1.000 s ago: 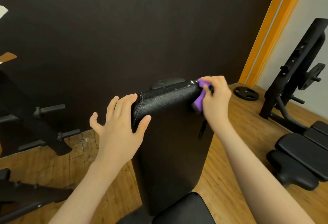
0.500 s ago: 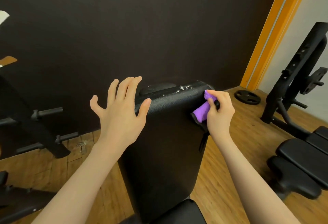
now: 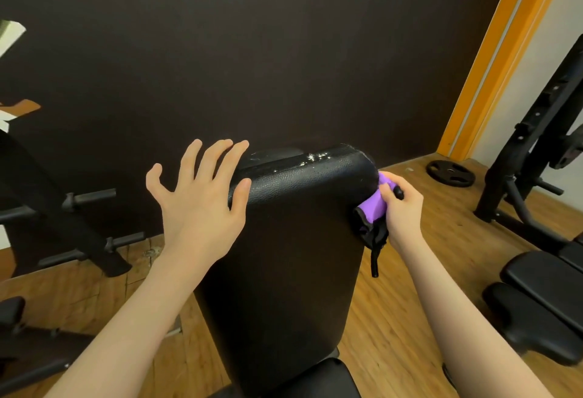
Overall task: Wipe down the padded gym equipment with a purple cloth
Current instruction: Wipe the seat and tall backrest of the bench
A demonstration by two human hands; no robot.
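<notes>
Sliding down from the top corner, the right hand (image 3: 402,208) is now working the bunched purple cloth (image 3: 373,205) along the upper right edge of the upright black padded leatherette backrest (image 3: 284,255), while the left hand (image 3: 198,199) is staying at the opposite top corner. Going from the left: that left hand is spreading wide, its fingers (image 3: 217,161) straight and fanned apart, with only the thumb tip touching the pad's front face and the fingertips reaching past the top edge; it is probably steadying the backrest against the push of the wiping. Between the two hands, whitish specks are showing along the pad's top edge, so that strip likely needs more passes. On the right, the fingers are curling tight around the cloth, pinching it into a wad pressed against the pad's side. Below those fingers a black strap is dangling. Beyond them a black weight plate (image 3: 450,173) is lying on the wooden floor (image 3: 410,318).
</notes>
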